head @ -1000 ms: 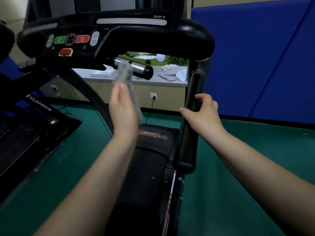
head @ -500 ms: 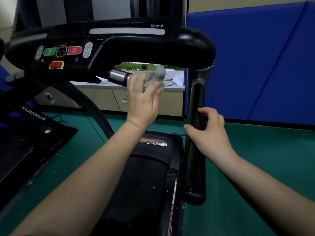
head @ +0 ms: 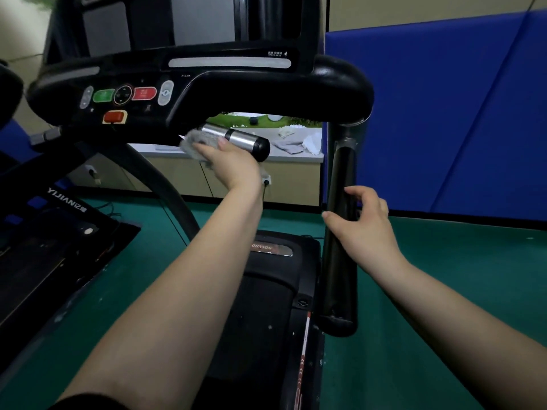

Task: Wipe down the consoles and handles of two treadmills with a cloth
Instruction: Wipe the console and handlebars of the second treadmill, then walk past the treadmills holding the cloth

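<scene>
**Cloth on a treadmill's silver grip bar, just under the control buttons**

A head-worn camera looks down along two bare forearms at a black treadmill. The left hand (head: 231,164) clutches a bunched grey cloth (head: 194,142) and presses it against the inner end of a silver grip bar (head: 241,139). The bar juts out just below the console (head: 236,90). The right hand (head: 364,229) curls loosely round the black side handrail (head: 340,173), with the thumb on one side and the fingers over the other.

The main risk seems to be the buttons. The cloth sits just beneath the console's green button (head: 103,95), its red button (head: 144,93) and a red tab (head: 114,116) lower down. A wipe that rides upward could press one of them. Whether the machine is powered cannot be told, but if it is, the belt could start.

The cloth is wadded, so it covers only part of the bar, and the bar's black end cap could go unwiped. The right hand's hold looks light and may give little bracing if the person leans in.

A second treadmill (head: 44,232) stands to the left, with only its deck plainly in view. Its console and handles could easily be skipped.
</scene>
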Available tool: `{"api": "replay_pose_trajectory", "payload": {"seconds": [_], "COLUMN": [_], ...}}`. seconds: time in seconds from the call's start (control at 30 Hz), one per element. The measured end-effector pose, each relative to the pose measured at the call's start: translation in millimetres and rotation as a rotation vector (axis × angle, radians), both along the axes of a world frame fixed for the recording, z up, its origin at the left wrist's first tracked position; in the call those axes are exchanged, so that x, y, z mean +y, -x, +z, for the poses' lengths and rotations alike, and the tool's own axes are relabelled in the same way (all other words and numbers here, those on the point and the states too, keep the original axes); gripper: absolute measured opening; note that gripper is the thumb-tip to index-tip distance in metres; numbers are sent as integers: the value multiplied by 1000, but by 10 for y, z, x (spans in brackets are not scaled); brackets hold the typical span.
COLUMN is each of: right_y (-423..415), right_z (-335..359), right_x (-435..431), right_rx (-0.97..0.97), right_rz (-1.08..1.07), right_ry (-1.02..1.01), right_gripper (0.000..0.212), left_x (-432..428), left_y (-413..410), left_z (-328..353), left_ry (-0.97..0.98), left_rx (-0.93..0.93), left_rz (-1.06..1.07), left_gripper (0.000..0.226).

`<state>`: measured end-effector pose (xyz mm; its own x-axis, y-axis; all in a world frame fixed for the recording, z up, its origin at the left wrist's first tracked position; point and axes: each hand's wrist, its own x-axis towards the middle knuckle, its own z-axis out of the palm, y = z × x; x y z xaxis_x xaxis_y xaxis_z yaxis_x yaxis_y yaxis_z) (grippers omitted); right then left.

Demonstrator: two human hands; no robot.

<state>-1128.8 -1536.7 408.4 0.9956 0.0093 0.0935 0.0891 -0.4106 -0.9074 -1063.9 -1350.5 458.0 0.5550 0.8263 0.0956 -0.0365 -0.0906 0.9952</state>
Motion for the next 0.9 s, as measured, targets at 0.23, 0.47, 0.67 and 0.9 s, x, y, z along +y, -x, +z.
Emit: {"api": "replay_pose_trajectory", "payload": {"seconds": [0.23, 0.47, 0.67, 0.9], "right_y": [91, 650, 1146, 1696], "right_z": [-53, -468, -987, -1281], "right_x": [-76, -547, -817, -851], "right_rx": [11, 44, 199, 329], "right_rz": [59, 60, 191, 333], "right_ry": [-83, -197, -135, -117], "right_gripper": [48, 17, 29, 32], "left_x": [-147, -90, -264, -561], "left_y": [658, 1751, 2810, 3698], "left_z": [-185, -890, -1358, -1675], "left_ry": [378, 98, 75, -129], "left_rx": [-6, 270, 475, 723], "left_rz": [-590, -359, -244, -352], "left_gripper": [36, 33, 30, 31]}}
